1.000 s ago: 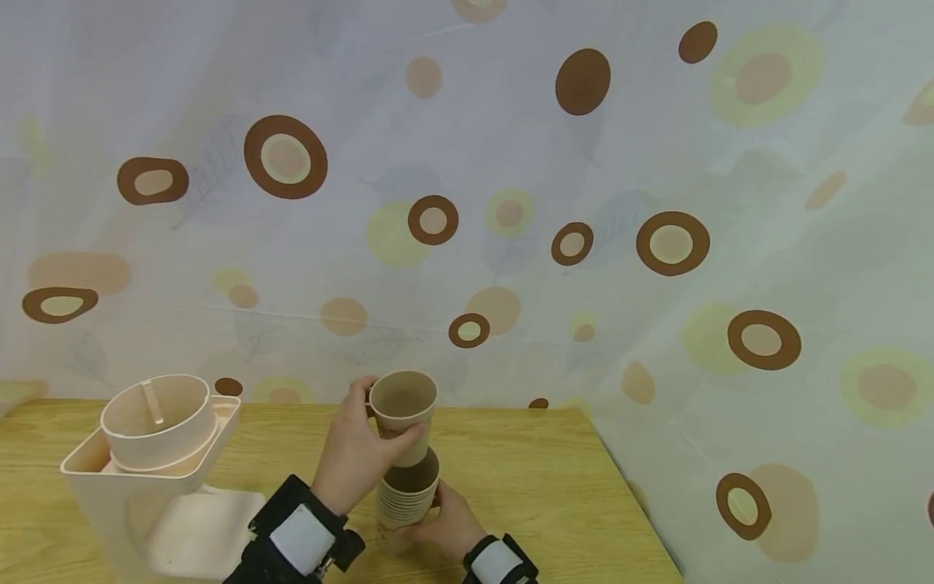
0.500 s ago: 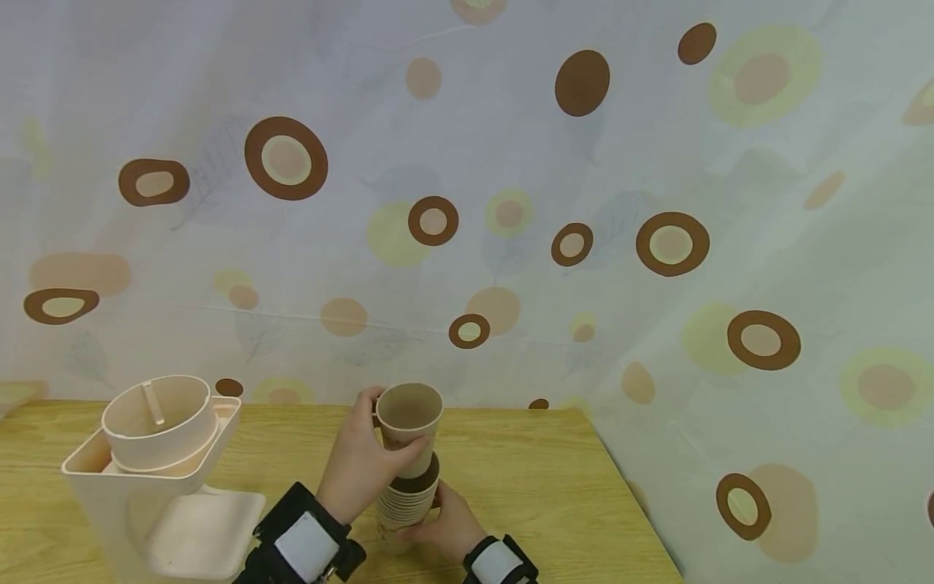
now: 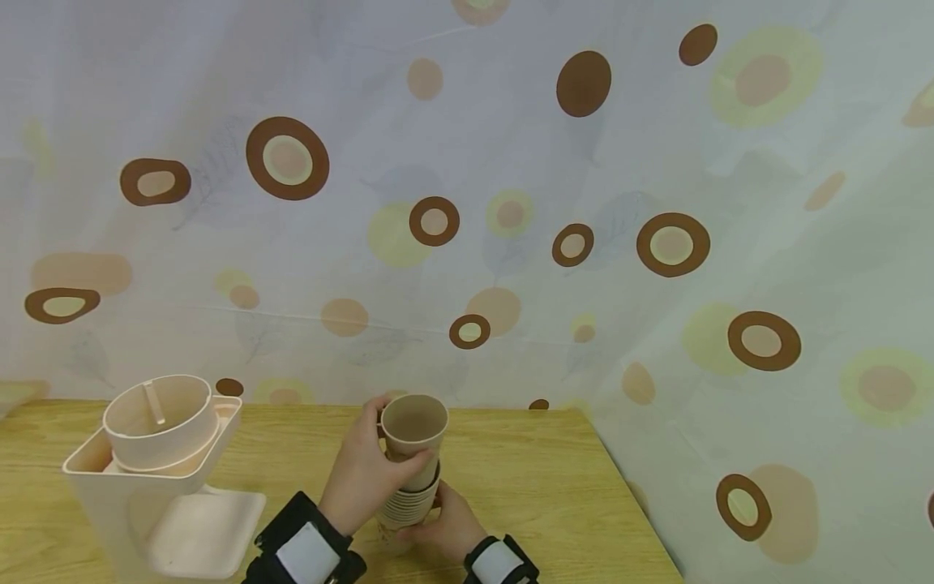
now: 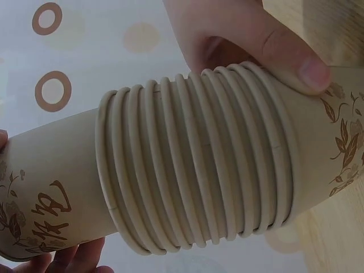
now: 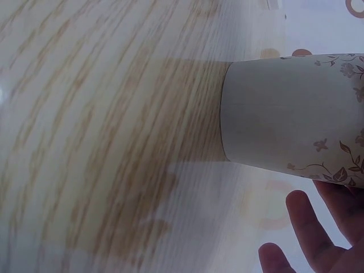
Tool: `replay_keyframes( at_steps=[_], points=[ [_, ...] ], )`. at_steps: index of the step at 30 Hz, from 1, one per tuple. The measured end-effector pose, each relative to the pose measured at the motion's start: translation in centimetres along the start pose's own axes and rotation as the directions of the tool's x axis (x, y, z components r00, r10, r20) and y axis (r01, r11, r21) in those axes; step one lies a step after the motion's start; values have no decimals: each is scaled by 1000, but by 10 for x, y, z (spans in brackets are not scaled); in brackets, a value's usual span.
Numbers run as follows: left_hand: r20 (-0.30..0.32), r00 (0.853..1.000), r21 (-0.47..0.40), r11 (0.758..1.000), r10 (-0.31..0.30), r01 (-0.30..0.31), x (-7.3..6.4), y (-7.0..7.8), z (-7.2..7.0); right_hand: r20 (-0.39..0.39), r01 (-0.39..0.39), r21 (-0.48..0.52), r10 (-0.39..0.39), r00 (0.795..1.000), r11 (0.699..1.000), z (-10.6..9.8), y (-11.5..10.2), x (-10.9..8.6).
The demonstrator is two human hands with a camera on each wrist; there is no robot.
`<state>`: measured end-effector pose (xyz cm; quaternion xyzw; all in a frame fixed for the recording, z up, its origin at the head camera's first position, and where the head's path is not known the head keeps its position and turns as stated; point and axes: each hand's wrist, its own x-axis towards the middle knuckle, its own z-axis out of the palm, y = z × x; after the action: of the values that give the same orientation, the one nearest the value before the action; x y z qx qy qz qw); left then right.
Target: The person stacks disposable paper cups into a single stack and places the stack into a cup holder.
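Note:
A beige paper cup (image 3: 417, 462) is held by my left hand (image 3: 365, 470), thumb across its front and fingers round its far side. Its base sits inside the mouth of a stack of paper cups (image 3: 405, 511). Around the lower part of that stack my right hand (image 3: 448, 526) is wrapped. The left wrist view shows the stack's row of rolled rims (image 4: 193, 162), with the held cup's (image 4: 68, 176) brown lettering to the left. In the right wrist view, the flower-printed bottom cup (image 5: 284, 111) has its base at the table, fingers (image 5: 310, 227) beside it.
On the left stands a white plastic appliance (image 3: 117, 519) with a round open container (image 3: 156, 438) on top and a flat foot. The wooden table (image 3: 540, 478) ends at a patterned cloth (image 3: 525, 162) behind and to the right.
My left hand has lowered the single cup, slightly to the right, from above the stack into its mouth. The right hand and the stack have stayed put.

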<state>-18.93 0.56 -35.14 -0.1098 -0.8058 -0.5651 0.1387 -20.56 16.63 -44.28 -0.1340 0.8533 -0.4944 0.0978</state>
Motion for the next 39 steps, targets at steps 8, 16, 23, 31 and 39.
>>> replay_keyframes(
  at_steps=[8,16,23,31,39],
  points=[
    [4,1000,1,1000,20,-20,-3,1,1,-4,35,-23,-35,999,999,0,-2,-2],
    [9,1000,27,1000,14,-14,-3,0,1,-10,56,-23,-56,998,998,1,-1,-2],
    [13,999,33,999,29,-29,-4,-3,2,-12,50,-22,-50,999,999,1,-1,-3],
    [40,999,39,999,19,-21,-5,-6,3,-20,63,-32,-64,998,998,1,-1,-3],
    [71,997,62,998,-12,8,-6,-9,3,-12,58,-16,-58,998,998,1,-3,-4]
  ],
)
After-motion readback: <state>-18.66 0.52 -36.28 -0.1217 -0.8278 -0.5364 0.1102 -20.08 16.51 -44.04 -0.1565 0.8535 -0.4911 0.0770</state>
